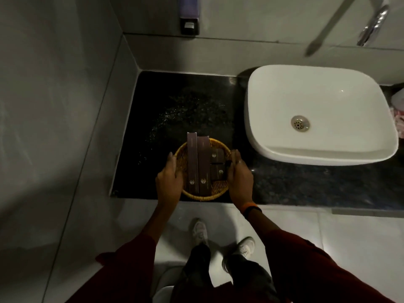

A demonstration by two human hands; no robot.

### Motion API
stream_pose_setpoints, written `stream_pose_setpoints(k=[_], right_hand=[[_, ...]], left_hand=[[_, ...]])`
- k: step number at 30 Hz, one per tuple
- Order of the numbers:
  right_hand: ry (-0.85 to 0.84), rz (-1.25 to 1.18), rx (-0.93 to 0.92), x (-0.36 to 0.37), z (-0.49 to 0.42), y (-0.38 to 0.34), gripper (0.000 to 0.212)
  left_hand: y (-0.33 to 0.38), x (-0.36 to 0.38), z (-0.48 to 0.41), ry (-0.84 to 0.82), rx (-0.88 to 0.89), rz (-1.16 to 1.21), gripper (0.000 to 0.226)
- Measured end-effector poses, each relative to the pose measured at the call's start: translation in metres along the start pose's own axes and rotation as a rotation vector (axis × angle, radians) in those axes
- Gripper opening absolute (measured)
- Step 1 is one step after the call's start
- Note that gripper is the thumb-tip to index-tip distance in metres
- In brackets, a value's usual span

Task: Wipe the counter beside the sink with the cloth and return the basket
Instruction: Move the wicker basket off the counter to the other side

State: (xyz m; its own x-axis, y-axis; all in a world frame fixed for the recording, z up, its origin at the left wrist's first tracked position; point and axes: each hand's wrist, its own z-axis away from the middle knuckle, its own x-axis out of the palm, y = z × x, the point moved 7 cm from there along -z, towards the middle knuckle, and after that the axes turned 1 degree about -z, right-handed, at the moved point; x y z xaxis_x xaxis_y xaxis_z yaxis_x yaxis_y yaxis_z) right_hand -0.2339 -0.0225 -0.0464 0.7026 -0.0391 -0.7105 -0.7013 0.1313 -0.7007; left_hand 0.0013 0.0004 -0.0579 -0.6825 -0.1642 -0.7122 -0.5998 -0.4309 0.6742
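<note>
A round wicker basket (219,144) sits at the front of the dark speckled counter (175,101), left of the sink. It holds several dark purple boxes (197,162), two long ones standing up past the far rim. My left hand (169,180) grips the basket's left rim and my right hand (240,173) grips its right rim. A pale patterned cloth (398,119) lies at the far right edge of the view, beyond the sink, only partly seen.
A white vessel sink (317,114) stands on the counter to the right of the basket. A chrome tap (375,22) and a wall soap dispenser (189,16) hang above. Grey tiled walls close the left side and back. My shoes (200,230) stand on the pale floor below.
</note>
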Motion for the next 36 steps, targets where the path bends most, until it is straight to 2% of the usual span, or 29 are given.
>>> stream_pose_setpoints(k=[3, 5, 8, 12, 17, 22, 27, 34, 36], right_hand=[[0.058, -0.128, 0.077, -0.035, 0.035, 0.03, 0.038], [0.082, -0.166, 0.136, -0.062, 0.058, 0.054, 0.04], [0.159, -0.111, 0.167, -0.111, 0.081, 0.095, 0.042], [0.242, -0.059, 0.176, -0.183, 0.096, 0.155, 0.03], [0.276, -0.039, 0.209, -0.275, 0.097, 0.247, 0.037], [0.363, -0.066, 0.319, -0.358, 0.078, 0.336, 0.022], [0.356, -0.076, 0.308, -0.411, 0.04, 0.398, 0.037], [0.246, 0.029, 0.253, -0.432, -0.042, 0.422, 0.041], [0.235, -0.009, 0.277, -0.434, -0.058, 0.429, 0.039]], left_hand=[[0.009, 0.019, 0.043, 0.03, 0.0, 0.089, 0.05], [0.019, 0.037, 0.075, 0.015, -0.018, 0.127, 0.044], [0.046, 0.075, 0.116, -0.034, -0.003, 0.122, 0.038], [0.099, 0.135, 0.163, -0.149, 0.022, 0.131, 0.034], [0.184, 0.223, 0.213, -0.245, 0.093, 0.124, 0.034], [0.263, 0.31, 0.255, -0.278, 0.137, 0.135, 0.032], [0.329, 0.372, 0.261, -0.279, 0.198, 0.152, 0.033], [0.371, 0.418, 0.228, -0.227, 0.097, 0.166, 0.036], [0.376, 0.424, 0.222, -0.216, 0.098, 0.147, 0.04]])
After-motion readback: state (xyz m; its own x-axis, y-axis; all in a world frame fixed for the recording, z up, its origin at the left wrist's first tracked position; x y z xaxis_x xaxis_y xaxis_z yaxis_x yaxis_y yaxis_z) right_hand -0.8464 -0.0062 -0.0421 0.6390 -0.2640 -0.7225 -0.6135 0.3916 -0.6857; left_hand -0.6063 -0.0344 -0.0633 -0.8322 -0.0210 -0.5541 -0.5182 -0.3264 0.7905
